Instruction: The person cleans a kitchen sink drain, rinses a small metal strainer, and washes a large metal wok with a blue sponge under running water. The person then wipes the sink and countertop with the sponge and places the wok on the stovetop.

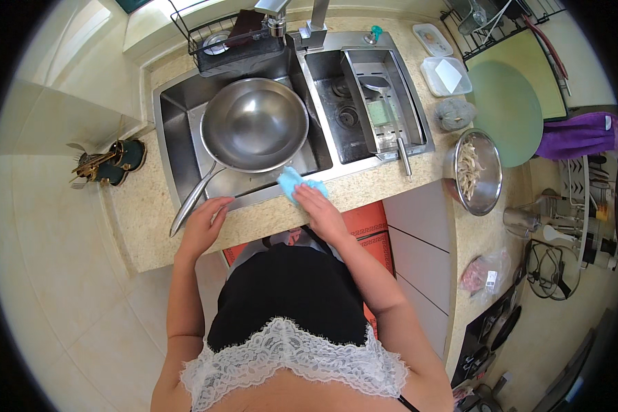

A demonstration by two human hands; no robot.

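Note:
My right hand (318,207) holds a light blue cloth (291,181) against the sink's front edge, with part of the cloth bunched under the fingers. My left hand (204,222) hovers over or rests on the counter front, thumb apart from the fingers and nothing in it. Beside it runs the metal handle (191,202) of a stainless steel wok (255,125); whether they touch I cannot tell. The wok sits in the left basin of the steel sink (319,108), its handle reaching over the front rim.
In the right basin stands a steel strainer tray (358,100) with a long-handled ladle (391,110) and a green sponge (377,113). A metal bowl of pale strips (468,170) is at the right. The faucet (316,31) rises behind; utensil holders (129,155) stand left.

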